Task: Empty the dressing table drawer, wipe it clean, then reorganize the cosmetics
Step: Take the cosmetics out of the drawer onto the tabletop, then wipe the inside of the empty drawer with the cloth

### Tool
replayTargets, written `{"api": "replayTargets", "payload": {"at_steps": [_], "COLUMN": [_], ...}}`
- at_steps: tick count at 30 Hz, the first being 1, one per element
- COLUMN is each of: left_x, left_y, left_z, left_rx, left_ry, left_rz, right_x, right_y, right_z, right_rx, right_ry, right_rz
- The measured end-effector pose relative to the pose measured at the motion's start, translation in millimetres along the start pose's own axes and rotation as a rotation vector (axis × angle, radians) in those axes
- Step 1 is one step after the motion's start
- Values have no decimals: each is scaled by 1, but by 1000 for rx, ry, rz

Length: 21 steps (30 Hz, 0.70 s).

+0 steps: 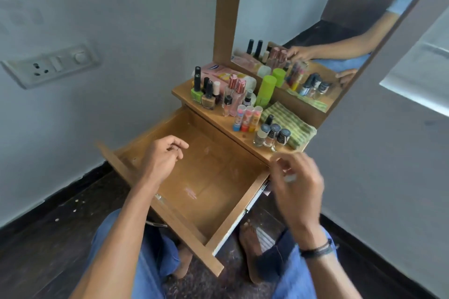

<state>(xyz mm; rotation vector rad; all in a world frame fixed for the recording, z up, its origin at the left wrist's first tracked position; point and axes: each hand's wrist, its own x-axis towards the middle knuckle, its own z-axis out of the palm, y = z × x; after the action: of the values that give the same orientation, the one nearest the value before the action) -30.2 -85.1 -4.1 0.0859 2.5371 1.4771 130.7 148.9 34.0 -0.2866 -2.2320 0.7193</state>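
The drawer (206, 177) stands pulled out and bare, pale smears on its floor; the cosmetics (233, 97) crowd the tabletop (184, 94) above; wiping seems due. The left hand (165, 155) hovers over the drawer, fingers loosely curled, apparently holding nothing; the right hand (298, 182) is blurred at the tabletop edge, and I cannot tell its grip. The striped cloth (291, 126) lies touching 3 small bottles (272, 135); lift it clear of them; the drawer offers open room.
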Motion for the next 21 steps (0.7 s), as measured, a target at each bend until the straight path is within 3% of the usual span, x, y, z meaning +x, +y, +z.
{"api": "replayTargets", "payload": {"at_steps": [2,4,9,11,21], "left_x": [-1,-1,0,0,-2], "left_y": [-1,-4,-7,-6,-7], "left_z": [1,2,2,3,3], "left_rx": [25,44,32,23,41], "left_ry": [-13,-34,-38,-41,-17], "left_rz": [-9,-15,4,16,42], "right_x": [31,59,97,101,93], "right_y": [27,53,91,95,93], "right_z": [-9,-13,-15,-14,-18], "right_rx": [-100,-165,-252,-272,-295], "right_ry": [89,38,-406,-499,-523], "right_rz": [45,124,106,68,93]}}
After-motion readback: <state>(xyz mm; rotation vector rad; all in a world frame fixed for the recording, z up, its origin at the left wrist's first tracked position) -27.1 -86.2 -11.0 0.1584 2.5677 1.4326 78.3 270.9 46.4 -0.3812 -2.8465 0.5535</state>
